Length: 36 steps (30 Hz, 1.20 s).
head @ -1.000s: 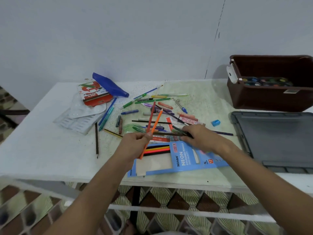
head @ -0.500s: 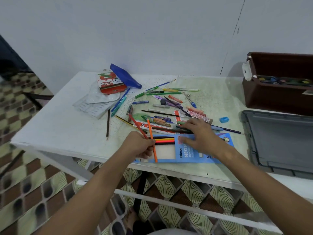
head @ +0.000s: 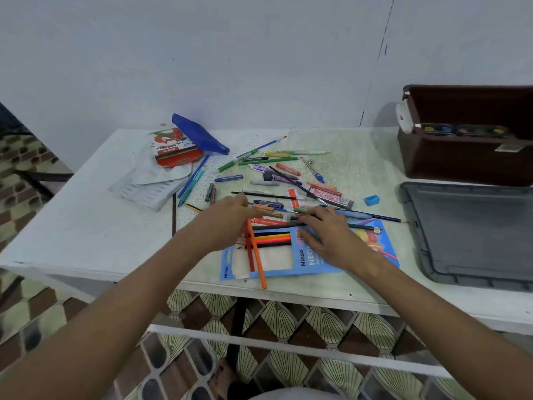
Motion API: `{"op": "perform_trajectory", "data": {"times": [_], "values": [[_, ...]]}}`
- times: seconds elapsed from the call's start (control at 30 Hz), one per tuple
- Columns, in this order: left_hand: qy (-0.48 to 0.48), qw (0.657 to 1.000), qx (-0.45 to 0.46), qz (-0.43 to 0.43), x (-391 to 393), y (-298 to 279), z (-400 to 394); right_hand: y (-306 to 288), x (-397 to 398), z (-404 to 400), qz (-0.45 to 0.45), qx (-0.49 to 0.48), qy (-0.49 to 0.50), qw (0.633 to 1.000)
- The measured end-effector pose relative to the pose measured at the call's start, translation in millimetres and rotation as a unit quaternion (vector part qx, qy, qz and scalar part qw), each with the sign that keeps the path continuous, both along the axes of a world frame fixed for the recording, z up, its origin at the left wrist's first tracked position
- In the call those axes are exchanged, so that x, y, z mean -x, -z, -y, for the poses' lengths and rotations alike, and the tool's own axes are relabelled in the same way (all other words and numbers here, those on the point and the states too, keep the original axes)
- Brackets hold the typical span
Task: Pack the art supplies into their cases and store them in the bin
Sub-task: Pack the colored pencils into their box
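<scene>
A blue Ninso neon pencil case [head: 310, 262] lies open near the table's front edge with several coloured pencils [head: 272, 238] in it. An orange pencil [head: 258, 261] and a red pencil [head: 250, 256] lie crosswise over its left part. My left hand [head: 227, 217], blurred, reaches with spread fingers over the loose pile of pens and crayons [head: 277, 180]; the two pencils' upper ends sit by its edge. My right hand [head: 331, 238] rests flat on the case, fingertips at a dark pencil [head: 277, 226]. The brown bin [head: 461, 166] stands at the back right with a paint set inside.
A grey lid [head: 467, 235] lies right of the case. A blue sharpener [head: 372, 200] sits between pile and lid. At the back left are a blue pouch [head: 199, 134], a red crayon box [head: 173, 148] and a white plastic tray [head: 150, 189]. A brown pencil [head: 174, 213] lies apart.
My left hand has laid the orange and red pencils across the case and moved forward to the pile. My right hand stays pressed on the case.
</scene>
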<state>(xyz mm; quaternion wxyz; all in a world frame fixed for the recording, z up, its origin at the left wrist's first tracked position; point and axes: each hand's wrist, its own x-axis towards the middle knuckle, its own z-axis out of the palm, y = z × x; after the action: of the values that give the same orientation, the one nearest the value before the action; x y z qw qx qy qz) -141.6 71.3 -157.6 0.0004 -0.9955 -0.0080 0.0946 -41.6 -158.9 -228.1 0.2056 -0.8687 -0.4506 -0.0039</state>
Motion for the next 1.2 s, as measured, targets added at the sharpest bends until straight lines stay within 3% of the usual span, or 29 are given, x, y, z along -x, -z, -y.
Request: {"op": "perform_trajectory", "data": {"times": [0.1,0.23,0.6,0.83,1.2], "values": [[0.154,0.982,-0.109,0.019,-9,2,-4,1,-1,-2,0.011,-0.002,0.005,1.0],[0.224,0.964,-0.14,0.02,-13,7,-8,1,0,0,0.005,-0.007,0.014,1.0],[0.191,0.979,-0.068,-0.01,-8,11,-20,1,2,0,-0.005,-0.003,0.027,1.0],[0.228,0.964,-0.137,0.014,3,11,-38,2,1,1,-0.012,-0.006,0.022,1.0],[0.165,0.978,-0.124,-0.011,13,1,-36,-2,1,4,-0.071,-0.061,0.038,0.995]]}}
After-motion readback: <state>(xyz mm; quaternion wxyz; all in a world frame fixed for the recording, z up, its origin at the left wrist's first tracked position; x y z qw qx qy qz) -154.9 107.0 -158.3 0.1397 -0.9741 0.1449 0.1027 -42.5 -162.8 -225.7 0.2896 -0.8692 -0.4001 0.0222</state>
